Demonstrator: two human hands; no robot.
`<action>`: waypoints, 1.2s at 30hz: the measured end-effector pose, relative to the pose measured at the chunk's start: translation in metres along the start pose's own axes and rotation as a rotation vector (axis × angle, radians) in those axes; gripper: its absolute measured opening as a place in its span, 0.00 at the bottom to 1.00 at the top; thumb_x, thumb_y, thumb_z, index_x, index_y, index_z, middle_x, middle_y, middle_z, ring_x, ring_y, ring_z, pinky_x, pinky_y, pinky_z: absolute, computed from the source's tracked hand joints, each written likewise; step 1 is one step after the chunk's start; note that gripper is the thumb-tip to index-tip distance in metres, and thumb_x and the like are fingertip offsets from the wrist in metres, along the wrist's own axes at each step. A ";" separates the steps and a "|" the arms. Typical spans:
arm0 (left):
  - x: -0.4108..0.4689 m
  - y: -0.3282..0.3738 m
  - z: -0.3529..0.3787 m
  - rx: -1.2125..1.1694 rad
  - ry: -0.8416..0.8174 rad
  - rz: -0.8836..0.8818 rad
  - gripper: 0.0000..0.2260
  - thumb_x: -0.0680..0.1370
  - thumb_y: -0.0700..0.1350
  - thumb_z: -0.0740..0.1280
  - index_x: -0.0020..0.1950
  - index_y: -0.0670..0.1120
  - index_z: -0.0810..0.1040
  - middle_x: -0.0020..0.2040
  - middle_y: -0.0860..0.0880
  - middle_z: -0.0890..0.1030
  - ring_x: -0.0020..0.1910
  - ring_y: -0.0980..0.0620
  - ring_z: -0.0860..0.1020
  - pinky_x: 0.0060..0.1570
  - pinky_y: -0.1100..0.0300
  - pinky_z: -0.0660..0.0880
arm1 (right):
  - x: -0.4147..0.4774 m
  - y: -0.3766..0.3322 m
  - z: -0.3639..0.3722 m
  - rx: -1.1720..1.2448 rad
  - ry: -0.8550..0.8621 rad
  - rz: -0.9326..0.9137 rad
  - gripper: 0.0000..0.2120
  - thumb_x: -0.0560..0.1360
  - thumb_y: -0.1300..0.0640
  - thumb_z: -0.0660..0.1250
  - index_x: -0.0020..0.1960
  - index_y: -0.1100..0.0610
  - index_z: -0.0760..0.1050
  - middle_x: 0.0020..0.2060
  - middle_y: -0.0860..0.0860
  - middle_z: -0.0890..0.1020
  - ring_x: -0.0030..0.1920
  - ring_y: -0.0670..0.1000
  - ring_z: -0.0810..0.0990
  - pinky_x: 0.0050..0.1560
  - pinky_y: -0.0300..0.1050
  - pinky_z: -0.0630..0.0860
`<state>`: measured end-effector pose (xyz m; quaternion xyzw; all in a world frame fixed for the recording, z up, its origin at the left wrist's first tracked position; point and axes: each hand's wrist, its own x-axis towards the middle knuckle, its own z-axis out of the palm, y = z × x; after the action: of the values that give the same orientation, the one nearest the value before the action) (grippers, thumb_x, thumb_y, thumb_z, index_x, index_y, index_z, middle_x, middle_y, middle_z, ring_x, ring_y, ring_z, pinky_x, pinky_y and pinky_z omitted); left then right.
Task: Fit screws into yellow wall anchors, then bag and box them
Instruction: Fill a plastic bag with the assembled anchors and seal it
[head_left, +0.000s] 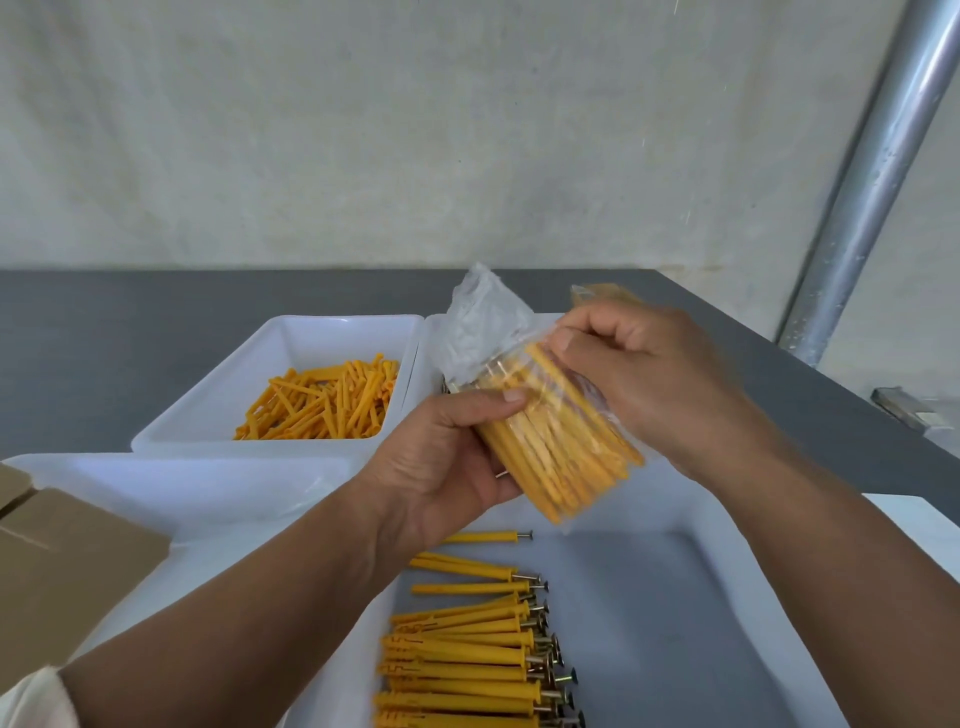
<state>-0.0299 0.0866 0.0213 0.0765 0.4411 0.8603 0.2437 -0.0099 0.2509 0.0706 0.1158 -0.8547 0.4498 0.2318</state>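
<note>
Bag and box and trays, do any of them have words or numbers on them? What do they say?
No words, numbers or signs can be read anywhere in this picture.
clear bag: see-through plastic, no print shows.
cardboard box: plain brown on the sides that show.
white trays: no label or mark shows.

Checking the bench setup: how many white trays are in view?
4: the far-left tray with loose anchors; the tray beside it, mostly hidden behind the bag; the near-left tray by the cardboard box; the nearest tray with fitted anchors. Others may be hidden.
</note>
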 end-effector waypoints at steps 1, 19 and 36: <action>0.000 0.000 0.000 -0.007 0.000 -0.007 0.20 0.65 0.38 0.74 0.57 0.40 0.81 0.58 0.41 0.82 0.59 0.40 0.80 0.56 0.40 0.77 | -0.001 -0.001 0.001 -0.016 -0.009 -0.016 0.09 0.77 0.54 0.66 0.38 0.50 0.79 0.28 0.43 0.78 0.29 0.41 0.73 0.34 0.40 0.71; -0.003 0.003 0.000 0.025 -0.053 -0.059 0.20 0.67 0.40 0.76 0.58 0.39 0.81 0.58 0.39 0.82 0.55 0.41 0.82 0.52 0.43 0.80 | 0.000 -0.001 0.000 -0.083 0.069 -0.061 0.10 0.80 0.53 0.62 0.40 0.48 0.76 0.30 0.39 0.78 0.31 0.40 0.75 0.34 0.34 0.69; 0.000 0.000 -0.004 -0.068 -0.064 -0.033 0.17 0.71 0.42 0.73 0.59 0.39 0.80 0.54 0.40 0.82 0.51 0.41 0.83 0.49 0.44 0.80 | 0.001 -0.001 -0.005 -0.026 -0.051 -0.010 0.12 0.77 0.49 0.66 0.39 0.56 0.75 0.26 0.43 0.69 0.28 0.43 0.67 0.33 0.43 0.67</action>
<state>-0.0315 0.0840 0.0190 0.0885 0.4049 0.8677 0.2744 -0.0087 0.2545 0.0739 0.1284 -0.8656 0.4342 0.2136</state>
